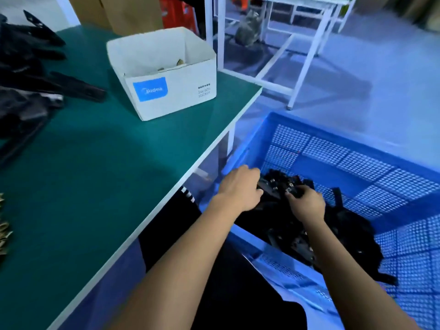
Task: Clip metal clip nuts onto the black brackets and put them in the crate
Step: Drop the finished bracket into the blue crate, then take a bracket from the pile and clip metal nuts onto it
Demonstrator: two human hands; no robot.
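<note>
Both my hands reach down into the blue perforated crate (pixel 309 129) on the floor, right of the table. Between them they hold a black bracket (pixel 276 185) with small metal clip nuts on it, low over a heap of black brackets (pixel 333 236) lying in the crate. My left hand (pixel 240 186) grips the bracket's left end and my right hand (pixel 306 202) grips its right end. More black brackets (pixel 28 67) lie piled at the far left of the green table. Brass-coloured clip nuts (pixel 3 232) sit at the table's left edge.
A white open cardboard box (pixel 171 91) with a few small parts inside stands at the back of the green table (pixel 107 163). Beyond the table stands a white metal frame (pixel 307 67), with a grey cat (pixel 248 29) sitting under it. My dark trousers show below.
</note>
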